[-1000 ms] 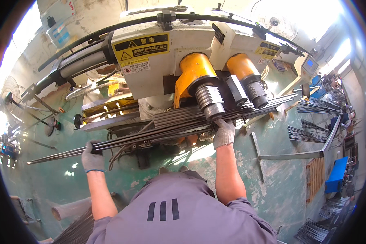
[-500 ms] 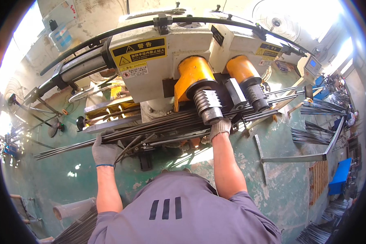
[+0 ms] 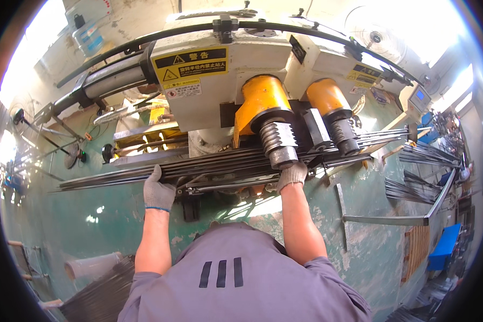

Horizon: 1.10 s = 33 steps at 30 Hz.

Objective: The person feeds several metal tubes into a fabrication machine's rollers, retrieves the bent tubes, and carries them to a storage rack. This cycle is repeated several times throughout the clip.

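Note:
A bundle of long, thin dark metal rods (image 3: pixel 214 163) runs crosswise along the front of a machine, passing behind a ridged steel spindle (image 3: pixel 279 140) below an orange housing (image 3: pixel 264 96). My left hand (image 3: pixel 159 193), in a grey knitted glove, grips the bundle toward its left end, thumb up on the near side and fingers behind the rods. Just below the spindle's end, my gloved right hand (image 3: pixel 293 177) reaches up to the rods, its fingers hidden behind the spindle and bundle. Farther right, the rods pass a second ridged spindle (image 3: pixel 343 134).
The big pale machine body (image 3: pixel 193 110) carries yellow warning labels. To the right stand an angled metal frame (image 3: pixel 386 220), stacks of rods (image 3: pixel 426 155), a wooden pallet (image 3: pixel 416 244) and a blue box (image 3: pixel 444 247). More rods (image 3: pixel 99 292) lie at lower left beside a pale roll (image 3: pixel 94 265).
My left hand has moved right and slightly up along with the rods, whose left ends sit farther right. Loose rods that hung beneath that hand no longer show. My right hand stays under the spindle.

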### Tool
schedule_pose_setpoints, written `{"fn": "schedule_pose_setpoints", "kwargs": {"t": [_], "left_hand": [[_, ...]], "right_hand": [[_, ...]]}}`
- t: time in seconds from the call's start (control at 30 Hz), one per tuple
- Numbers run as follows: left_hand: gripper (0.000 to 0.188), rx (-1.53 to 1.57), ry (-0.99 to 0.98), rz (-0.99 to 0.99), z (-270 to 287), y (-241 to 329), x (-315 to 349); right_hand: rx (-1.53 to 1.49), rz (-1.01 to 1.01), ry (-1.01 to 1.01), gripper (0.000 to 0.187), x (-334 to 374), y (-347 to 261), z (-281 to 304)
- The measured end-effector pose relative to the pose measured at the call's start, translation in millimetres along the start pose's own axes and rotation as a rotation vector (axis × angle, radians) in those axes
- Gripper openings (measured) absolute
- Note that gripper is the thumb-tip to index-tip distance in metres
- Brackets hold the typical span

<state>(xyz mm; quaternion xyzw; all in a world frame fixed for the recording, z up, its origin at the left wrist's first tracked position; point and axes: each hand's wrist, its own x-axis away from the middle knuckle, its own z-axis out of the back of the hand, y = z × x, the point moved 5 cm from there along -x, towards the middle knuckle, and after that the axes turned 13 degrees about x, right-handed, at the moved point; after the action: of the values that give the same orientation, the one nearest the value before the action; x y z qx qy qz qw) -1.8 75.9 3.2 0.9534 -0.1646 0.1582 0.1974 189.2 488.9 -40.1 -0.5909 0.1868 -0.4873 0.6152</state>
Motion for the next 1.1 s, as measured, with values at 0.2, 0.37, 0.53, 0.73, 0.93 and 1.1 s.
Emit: {"fn": "schedule_pose_setpoints", "kwargs": {"t": [0.2, 0.37, 0.53, 0.73, 0.93, 1.1], "left_hand": [[0.036, 0.078, 0.104, -0.177, 30.0, 78.8, -22.6], [0.025, 0.045, 0.132, -0.235, 31.4, 45.5, -24.8], [0.028, 0.049, 0.027, 0.02, 7.8, -17.6, -1.6], [0.037, 0.136, 0.043, -0.16, 15.8, 45.4, -12.4], [0.019, 0.06, 0.118, -0.182, 20.6, 14.9, -19.9], [0.022, 0.062, 0.15, -0.192, 14.2, -21.4, -16.5]], "right_hand": [[-0.301, -0.02, 0.013, 0.035, 75.5, -28.9, 25.4], [-0.442, -0.075, 0.083, 0.047, 79.7, 3.2, 28.2], [-0.414, -0.023, 0.049, 0.045, 68.5, 25.0, 37.9], [-0.331, -0.093, 0.017, 0.028, 67.7, 54.3, 69.1], [-0.274, -0.216, 0.007, 0.024, 70.2, 85.2, 98.6], [-0.296, -0.184, 0.05, 0.017, 69.2, 72.4, 92.8]]}}
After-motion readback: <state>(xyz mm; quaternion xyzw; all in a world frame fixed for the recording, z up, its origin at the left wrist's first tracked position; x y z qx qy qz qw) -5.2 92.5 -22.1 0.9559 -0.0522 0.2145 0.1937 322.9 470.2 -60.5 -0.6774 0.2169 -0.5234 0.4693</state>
